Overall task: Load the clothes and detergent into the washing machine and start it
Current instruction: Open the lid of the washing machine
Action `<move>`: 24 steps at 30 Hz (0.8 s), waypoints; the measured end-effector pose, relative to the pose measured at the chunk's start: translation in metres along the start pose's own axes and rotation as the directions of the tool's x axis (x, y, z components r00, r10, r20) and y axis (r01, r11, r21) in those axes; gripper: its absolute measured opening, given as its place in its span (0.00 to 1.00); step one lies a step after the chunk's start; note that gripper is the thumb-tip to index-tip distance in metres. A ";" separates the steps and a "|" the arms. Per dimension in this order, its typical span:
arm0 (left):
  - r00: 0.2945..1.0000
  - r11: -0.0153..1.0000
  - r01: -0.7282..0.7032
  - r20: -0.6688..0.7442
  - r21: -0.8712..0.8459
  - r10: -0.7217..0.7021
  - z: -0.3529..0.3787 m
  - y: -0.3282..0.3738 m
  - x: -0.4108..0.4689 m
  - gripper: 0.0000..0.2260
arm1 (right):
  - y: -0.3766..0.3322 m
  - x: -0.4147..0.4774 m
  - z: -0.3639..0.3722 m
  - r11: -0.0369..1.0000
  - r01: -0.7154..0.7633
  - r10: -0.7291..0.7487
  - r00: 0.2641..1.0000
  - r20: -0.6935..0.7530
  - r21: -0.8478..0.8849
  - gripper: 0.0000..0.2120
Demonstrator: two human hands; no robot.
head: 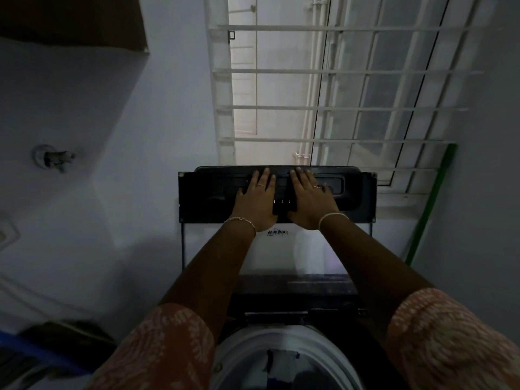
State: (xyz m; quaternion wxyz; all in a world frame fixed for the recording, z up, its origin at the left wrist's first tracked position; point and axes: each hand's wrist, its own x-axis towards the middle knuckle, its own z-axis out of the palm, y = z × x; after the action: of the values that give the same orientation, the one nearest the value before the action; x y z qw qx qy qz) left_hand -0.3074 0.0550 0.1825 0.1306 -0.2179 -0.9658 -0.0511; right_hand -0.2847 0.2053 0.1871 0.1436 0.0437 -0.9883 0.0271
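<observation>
The top-loading washing machine's lid [213, 201] stands raised in front of me, dark at its upper band with a pale glass panel [281, 254] below it. My left hand [257, 199] lies flat on the dark band, fingers straight. Beside it my right hand [311, 199] also presses flat against the band. Below my arms the white drum opening [284, 358] is open, with dark and pale clothes [278, 364] inside. No detergent is visible.
A barred window [337, 80] rises behind the lid. A green pole [427, 209] leans against the wall at the right. A wall tap [55, 159] sticks out at the left. Blue and dark items [50, 347] sit at the lower left.
</observation>
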 end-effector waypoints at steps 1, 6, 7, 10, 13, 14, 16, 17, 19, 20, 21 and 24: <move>1.000 1.000 -0.004 -0.009 0.016 0.004 0.001 0.002 -0.005 0.42 | -0.001 -0.002 -0.002 1.000 0.002 -0.002 1.000 0.002 0.001 0.47; 0.999 1.000 -0.008 -0.037 0.013 0.009 0.012 0.014 -0.039 0.41 | -0.007 -0.029 -0.005 0.999 0.021 -0.021 1.000 -0.009 0.040 0.43; 1.000 1.000 -0.005 -0.030 -0.010 0.004 0.012 0.016 -0.046 0.41 | -0.009 -0.036 -0.004 0.998 0.021 -0.021 1.000 0.001 0.052 0.42; 1.000 0.997 -0.005 0.003 -0.072 0.005 0.015 0.027 -0.070 0.40 | -0.014 -0.063 0.001 0.999 0.017 -0.019 0.999 0.044 0.049 0.40; 0.999 0.988 -0.003 0.045 -0.155 0.010 0.020 0.041 -0.098 0.39 | -0.018 -0.097 0.007 0.996 0.005 -0.010 0.998 0.061 0.088 0.36; 0.998 0.980 0.004 0.068 -0.200 0.010 0.023 0.047 -0.107 0.39 | -0.019 -0.110 0.008 0.994 0.000 -0.006 0.998 0.065 0.105 0.35; 0.994 0.961 0.010 0.105 -0.275 0.020 0.030 0.059 -0.124 0.40 | -0.019 -0.138 0.010 0.989 -0.030 0.019 0.997 0.074 0.143 0.31; 0.993 0.952 0.010 0.114 -0.305 0.026 0.035 0.066 -0.133 0.40 | -0.017 -0.152 0.011 0.983 -0.055 0.043 0.996 0.074 0.173 0.30; 0.988 0.924 0.019 0.150 -0.383 0.042 0.044 0.081 -0.149 0.40 | -0.010 -0.183 0.014 0.964 -0.126 0.110 0.991 0.082 0.235 0.28; 0.985 0.904 0.023 0.165 -0.427 0.053 0.049 0.090 -0.157 0.40 | -0.005 -0.199 0.017 0.954 -0.163 0.145 0.986 0.087 0.253 0.27; 0.982 0.882 0.022 0.175 -0.470 0.069 0.055 0.099 -0.165 0.40 | 0.002 -0.216 0.020 0.945 -0.193 0.174 0.980 0.093 0.264 0.26; 0.975 0.829 -0.026 0.168 -0.558 0.144 0.077 0.129 -0.186 0.40 | 0.025 -0.269 0.029 0.915 -0.281 0.255 0.959 0.125 0.288 0.22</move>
State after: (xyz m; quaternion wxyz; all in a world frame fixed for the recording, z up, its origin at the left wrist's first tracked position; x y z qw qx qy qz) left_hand -0.1072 0.1070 0.0631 -0.0349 -0.2933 -0.9073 -0.2994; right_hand -0.0380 0.2496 0.0810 0.0879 -0.0697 -0.9742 0.1957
